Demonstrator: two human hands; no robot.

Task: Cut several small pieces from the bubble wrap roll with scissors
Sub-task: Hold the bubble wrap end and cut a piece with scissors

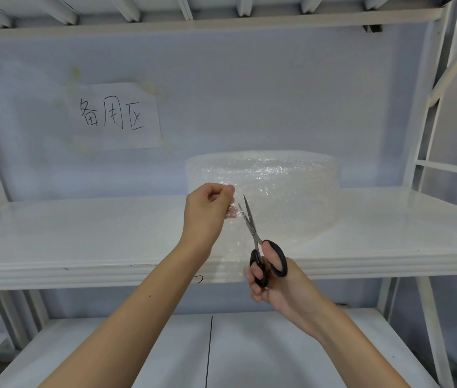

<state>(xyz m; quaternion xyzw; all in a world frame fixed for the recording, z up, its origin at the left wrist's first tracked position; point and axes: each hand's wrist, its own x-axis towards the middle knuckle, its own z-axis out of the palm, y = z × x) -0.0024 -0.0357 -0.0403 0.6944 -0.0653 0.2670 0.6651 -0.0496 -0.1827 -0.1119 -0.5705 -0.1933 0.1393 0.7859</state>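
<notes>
Pinching the free edge of the clear bubble wrap sheet (238, 247) between curled fingers, the left hand (210, 210) holds it up and taut in front of the large, translucent bubble wrap roll (277, 177), which stands on end on the white shelf board (81, 233), towards the back and near the pale wall. The sheet hangs from the roll down over the shelf's front lip. The right hand (277, 284) grips the black-handled steel scissors (260, 245), thumb through one loop and fingers through the other, with the blades slightly parted and pointing upward into the film, just beside the left fingertips.

By my judgement the cut is in progress, working up the sheet.

Several things could go wrong. The blade tips sit very close to the left fingers, so a quick closing stroke could nick them. If the left hand lets the film slacken, the thin plastic may fold between the blades and snag or tear rather than shear cleanly, leaving a ragged piece. Pulling too hard could drag the light roll forward or tip it off the shelf. A handwritten paper sign (115, 116) is taped to the wall behind; a lower white shelf (137, 354) lies beneath the arms.
</notes>
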